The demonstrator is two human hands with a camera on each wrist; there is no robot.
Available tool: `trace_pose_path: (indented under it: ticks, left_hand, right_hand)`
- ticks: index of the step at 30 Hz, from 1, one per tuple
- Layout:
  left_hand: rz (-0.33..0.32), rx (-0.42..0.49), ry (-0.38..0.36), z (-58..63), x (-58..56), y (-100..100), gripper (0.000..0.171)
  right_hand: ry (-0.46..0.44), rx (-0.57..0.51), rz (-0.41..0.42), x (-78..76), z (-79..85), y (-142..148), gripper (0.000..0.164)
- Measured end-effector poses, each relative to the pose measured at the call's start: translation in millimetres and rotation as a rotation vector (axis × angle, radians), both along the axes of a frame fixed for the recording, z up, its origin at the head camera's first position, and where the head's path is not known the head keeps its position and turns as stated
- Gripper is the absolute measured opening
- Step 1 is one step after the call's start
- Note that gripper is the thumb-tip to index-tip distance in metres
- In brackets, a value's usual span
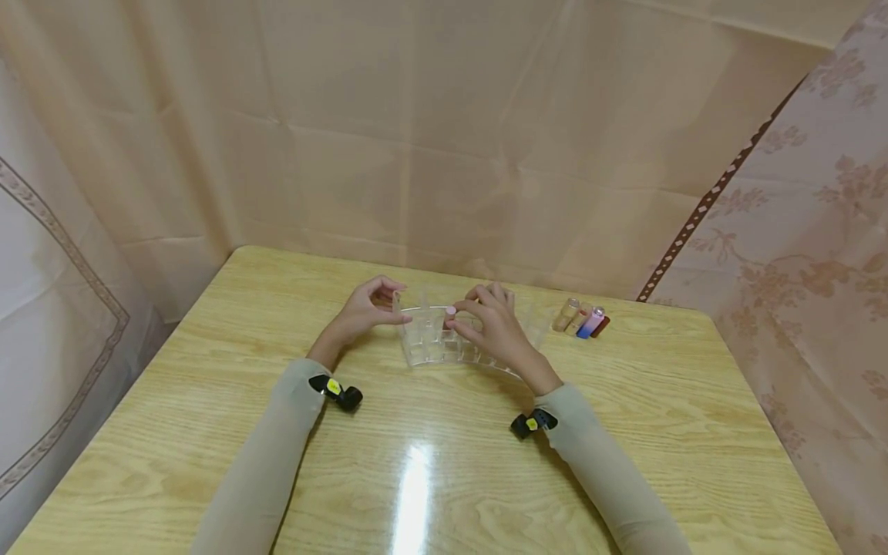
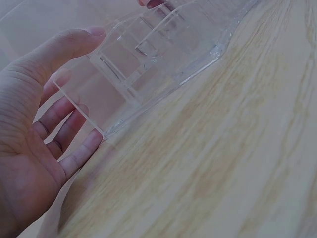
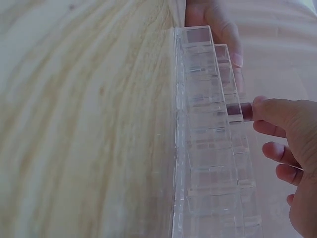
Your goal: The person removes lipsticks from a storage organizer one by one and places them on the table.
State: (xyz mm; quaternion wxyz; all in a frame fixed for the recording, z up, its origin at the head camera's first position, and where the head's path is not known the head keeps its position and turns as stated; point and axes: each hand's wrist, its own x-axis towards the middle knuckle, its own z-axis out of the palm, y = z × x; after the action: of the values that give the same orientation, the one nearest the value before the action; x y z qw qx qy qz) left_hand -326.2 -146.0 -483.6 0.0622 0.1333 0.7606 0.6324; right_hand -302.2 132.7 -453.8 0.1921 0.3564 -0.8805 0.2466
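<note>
A clear stepped cosmetic organizer (image 1: 425,351) with several small compartments stands on the table, its left end by my left hand (image 1: 361,311). In the left wrist view, that hand holds the end panel, the thumb over the upper edge and the fingers (image 2: 64,136) behind and along the side. My right hand (image 1: 501,330) reaches over the organizer and pinches a small lipstick tube (image 1: 449,314) with a pale end between thumb and index finger. The right wrist view has the lower part of the lipstick (image 3: 236,110) inside a back-row compartment. Its other fingers are loosely bent, touching nothing visible.
Several small cosmetic tubes lie in a group right of the organizer, among them a clear-topped beige tube (image 1: 566,314) and a pink-and-blue tube (image 1: 590,322). A beige curtain (image 1: 444,154) hangs behind the wooden table (image 1: 458,478).
</note>
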Motion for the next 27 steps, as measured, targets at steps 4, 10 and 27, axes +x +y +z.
trace_pose_path:
  ticks: [4,10,27]
  left_hand:
    - [0.004,0.008,0.009,-7.9,-6.2,-1.4,0.063]
    - [0.009,0.013,0.027,-7.8,-4.1,-1.6,0.06]
    - [-0.004,-0.017,-0.018,5.4,5.3,0.7,0.062]
  right_hand:
    - [-0.006,0.003,-0.003,0.0,0.8,-0.5,0.025]
    - [-0.024,0.003,-0.002,1.1,1.0,-1.2,0.025]
    - [-0.035,-0.012,0.01,3.3,-0.7,-1.9,0.024]
